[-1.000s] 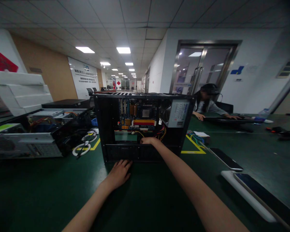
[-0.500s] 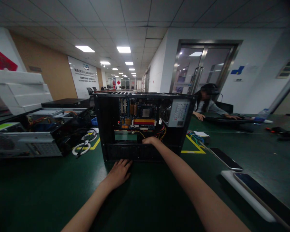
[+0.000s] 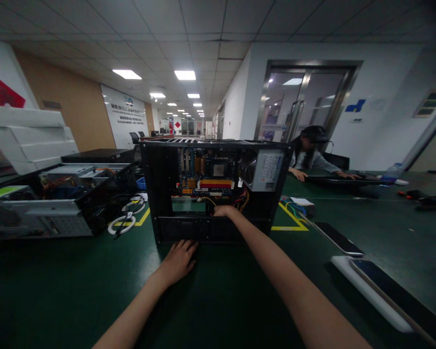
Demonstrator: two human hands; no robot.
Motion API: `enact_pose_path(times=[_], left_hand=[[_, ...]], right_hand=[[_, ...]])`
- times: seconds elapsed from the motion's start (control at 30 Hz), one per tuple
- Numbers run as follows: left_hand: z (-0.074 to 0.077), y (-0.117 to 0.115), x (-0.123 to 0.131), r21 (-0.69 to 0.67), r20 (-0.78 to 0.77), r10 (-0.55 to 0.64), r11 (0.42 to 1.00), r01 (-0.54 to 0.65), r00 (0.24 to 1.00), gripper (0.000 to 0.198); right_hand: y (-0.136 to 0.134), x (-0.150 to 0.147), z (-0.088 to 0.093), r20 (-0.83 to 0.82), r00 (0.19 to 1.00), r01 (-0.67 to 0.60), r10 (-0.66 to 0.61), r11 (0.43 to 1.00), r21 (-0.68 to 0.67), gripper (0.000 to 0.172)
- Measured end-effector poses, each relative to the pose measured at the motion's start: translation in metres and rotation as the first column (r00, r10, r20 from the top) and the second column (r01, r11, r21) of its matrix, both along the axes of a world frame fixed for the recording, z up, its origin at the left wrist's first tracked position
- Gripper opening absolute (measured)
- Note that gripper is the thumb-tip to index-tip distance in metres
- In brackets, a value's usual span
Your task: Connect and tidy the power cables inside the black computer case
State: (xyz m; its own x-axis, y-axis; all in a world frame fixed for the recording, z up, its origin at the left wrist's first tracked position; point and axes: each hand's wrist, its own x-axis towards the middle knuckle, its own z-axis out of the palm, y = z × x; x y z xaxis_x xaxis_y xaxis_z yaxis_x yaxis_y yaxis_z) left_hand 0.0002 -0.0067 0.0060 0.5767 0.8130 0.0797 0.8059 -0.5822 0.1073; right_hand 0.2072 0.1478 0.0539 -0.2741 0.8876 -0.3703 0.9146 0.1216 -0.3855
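An open black computer case (image 3: pixel 189 228) stands on the green table before me, its inside facing me. Within it are a motherboard (image 3: pixel 207 169) and, at upper right, a power supply (image 3: pixel 268 169). Below the board runs a thin yellow cable (image 3: pixel 208 199). My right hand (image 3: pixel 223 211) reaches over the case's lower panel into the inside; its fingers are hidden there, so what they touch does not show. My left hand (image 3: pixel 179 259) lies on the table with fingers stretched out, its fingertips at the case's bottom edge.
Left stands another opened computer case (image 3: pixel 54 213), with a coiled white cable (image 3: pixel 121 225) beside it. Phones (image 3: pixel 339 238) and a white slab-like object (image 3: pixel 370 293) lie at right. A person (image 3: pixel 308 157) sits across the table, hands near a dark flat object.
Both hands stay almost where they were. The whole view has shifted very slightly.
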Motion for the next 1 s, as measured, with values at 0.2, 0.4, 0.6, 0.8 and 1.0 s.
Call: enact_pose_path(times=[0.2,0.4,0.6,0.8,1.0], left_hand=[[0.000,0.000,-0.001,-0.002,0.011,-0.006,1.000,0.006,1.000,0.051],[0.000,0.000,-0.001,0.012,0.011,-0.005,1.000,0.005,1.000,0.051],[-0.002,0.001,-0.002,0.027,0.008,-0.011,1.000,0.011,1.000,0.050],[-0.001,0.001,-0.002,0.022,0.000,-0.013,1.000,0.013,1.000,0.052],[-0.002,0.001,-0.002,0.014,0.000,-0.014,1.000,0.014,1.000,0.052]], right_hand=[[-0.006,-0.002,0.004,-0.187,0.981,0.076,-0.050,0.989,0.130,0.005],[-0.016,-0.003,0.012,-0.518,0.821,0.258,-0.241,0.965,-0.040,0.010],[-0.017,-0.002,0.019,-0.731,0.578,0.391,-0.362,0.910,-0.141,0.011],[-0.016,0.008,0.022,-0.763,0.311,0.446,-0.567,0.796,-0.409,0.007],[-0.009,0.019,0.018,-0.666,0.266,0.389,-0.697,0.709,-0.588,0.007]])
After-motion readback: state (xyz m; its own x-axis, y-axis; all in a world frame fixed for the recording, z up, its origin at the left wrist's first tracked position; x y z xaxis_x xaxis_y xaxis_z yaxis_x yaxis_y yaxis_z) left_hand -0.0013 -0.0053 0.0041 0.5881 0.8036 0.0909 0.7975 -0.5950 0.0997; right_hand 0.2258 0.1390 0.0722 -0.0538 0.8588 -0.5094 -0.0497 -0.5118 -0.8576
